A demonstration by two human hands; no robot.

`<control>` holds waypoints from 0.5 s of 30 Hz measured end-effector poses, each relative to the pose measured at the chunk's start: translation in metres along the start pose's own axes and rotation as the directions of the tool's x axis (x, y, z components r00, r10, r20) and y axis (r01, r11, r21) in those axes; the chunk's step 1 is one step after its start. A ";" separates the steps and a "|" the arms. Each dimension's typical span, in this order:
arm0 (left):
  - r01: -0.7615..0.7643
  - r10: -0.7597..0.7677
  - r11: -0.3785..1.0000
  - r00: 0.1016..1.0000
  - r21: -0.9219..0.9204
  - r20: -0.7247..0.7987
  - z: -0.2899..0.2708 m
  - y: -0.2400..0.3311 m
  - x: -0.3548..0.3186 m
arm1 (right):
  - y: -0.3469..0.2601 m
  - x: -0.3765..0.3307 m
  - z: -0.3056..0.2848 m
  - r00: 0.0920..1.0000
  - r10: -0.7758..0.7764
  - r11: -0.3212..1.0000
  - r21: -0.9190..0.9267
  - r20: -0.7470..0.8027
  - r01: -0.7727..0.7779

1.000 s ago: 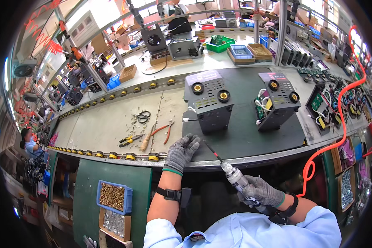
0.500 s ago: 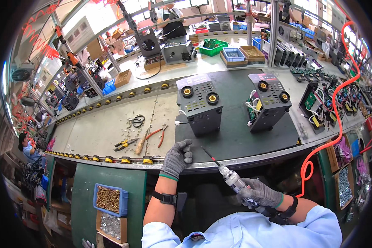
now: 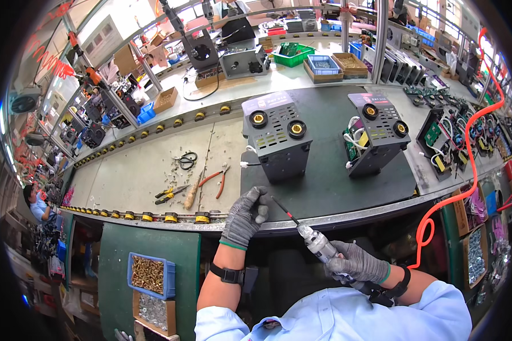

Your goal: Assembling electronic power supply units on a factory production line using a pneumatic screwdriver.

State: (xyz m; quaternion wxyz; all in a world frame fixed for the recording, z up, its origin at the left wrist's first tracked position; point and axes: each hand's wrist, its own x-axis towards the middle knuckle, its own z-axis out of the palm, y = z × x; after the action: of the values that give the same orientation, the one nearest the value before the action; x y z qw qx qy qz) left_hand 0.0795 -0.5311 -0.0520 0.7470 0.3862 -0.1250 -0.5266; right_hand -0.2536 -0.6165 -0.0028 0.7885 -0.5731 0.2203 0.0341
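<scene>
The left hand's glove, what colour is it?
Grey; the glove has a green cuff, best seen in the head view.

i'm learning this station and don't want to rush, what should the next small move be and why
Probably bring the bit gently to the fingers of the left hand: the right hand grips the power driver, its bit points that way, and the tip sits just short of them. Whether they hold anything is too small to tell.

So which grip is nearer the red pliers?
Left. In view, the left grip is below and right of the red pliers; the right grip, around the screwdriver, lies farther right.
</scene>
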 end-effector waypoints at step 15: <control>-0.013 0.039 0.939 0.997 0.344 -0.069 0.042 0.023 -0.039 | -0.017 0.011 0.019 0.999 0.019 0.991 -0.135 -0.031 -0.023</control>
State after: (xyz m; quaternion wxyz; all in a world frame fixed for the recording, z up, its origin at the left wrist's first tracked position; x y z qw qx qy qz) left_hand 0.0546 -0.5113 0.0014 0.6791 0.5282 -0.1921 -0.4722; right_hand -0.2321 -0.6072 0.0127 0.7440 -0.6235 0.2351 0.0487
